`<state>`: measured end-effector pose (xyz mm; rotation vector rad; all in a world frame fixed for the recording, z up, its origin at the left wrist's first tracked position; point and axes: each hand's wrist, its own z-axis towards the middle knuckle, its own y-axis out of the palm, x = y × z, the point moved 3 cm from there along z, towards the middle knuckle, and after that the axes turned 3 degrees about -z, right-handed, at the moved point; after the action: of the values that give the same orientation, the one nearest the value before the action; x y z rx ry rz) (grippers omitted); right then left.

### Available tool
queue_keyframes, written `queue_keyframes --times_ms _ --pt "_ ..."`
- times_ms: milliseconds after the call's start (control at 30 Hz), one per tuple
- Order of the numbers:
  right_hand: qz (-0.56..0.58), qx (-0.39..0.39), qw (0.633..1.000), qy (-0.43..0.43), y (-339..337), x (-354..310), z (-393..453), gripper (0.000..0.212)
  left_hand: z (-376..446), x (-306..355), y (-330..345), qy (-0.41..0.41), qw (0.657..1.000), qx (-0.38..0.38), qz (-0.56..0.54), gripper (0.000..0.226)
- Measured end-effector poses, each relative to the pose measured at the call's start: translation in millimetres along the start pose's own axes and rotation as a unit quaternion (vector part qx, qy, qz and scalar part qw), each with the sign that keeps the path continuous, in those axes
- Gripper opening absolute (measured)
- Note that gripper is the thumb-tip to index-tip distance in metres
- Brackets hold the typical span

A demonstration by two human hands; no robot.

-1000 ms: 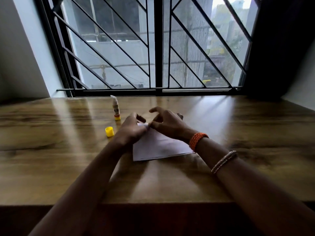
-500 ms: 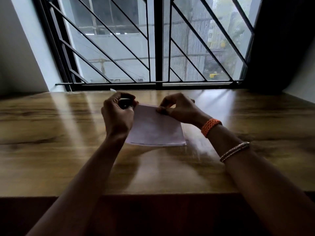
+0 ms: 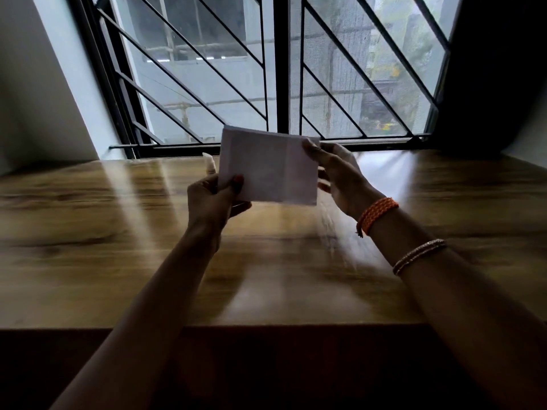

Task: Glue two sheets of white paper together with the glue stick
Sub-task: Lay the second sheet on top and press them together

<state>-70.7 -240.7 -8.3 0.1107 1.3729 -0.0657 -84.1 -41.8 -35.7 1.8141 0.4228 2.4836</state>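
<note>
Paper (image 3: 268,168) upright, long axis sideways, corners pinched by left hand (image 3: 213,199) and right hand (image 3: 340,176).

White paper (image 3: 268,168) held up off wooden table (image 3: 118,247), upright, facing camera, in front of barred window (image 3: 275,69). Lower left corner pinched by left hand (image 3: 214,199), thumb on front face. Upper right edge pinched by right hand (image 3: 337,176), thumb at top corner. Vertical crease seen right of paper's centre. Glue stick (image 3: 209,164) partly hidden behind paper's left edge, standing on table, uncapped tip visible. Orange thread band (image 3: 377,214) and thin bangles (image 3: 418,255) worn on right wrist. Frame blurred by motion.
</note>
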Motion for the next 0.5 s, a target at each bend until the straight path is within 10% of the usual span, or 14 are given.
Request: queue_keyframes --times_ms 200,500 --pt "0.008 -0.075 0.986 0.151 18.9 15.9 -18.6 0.032 -5.8 -5.3 6.2 -0.062 0.992 0.040 -0.101 0.012" --pt "-0.049 0.082 0.995 0.036 -2.1 7.9 -11.9 0.030 -5.7 1.9 -5.0 -0.062 0.987 0.084 -0.121 0.013"
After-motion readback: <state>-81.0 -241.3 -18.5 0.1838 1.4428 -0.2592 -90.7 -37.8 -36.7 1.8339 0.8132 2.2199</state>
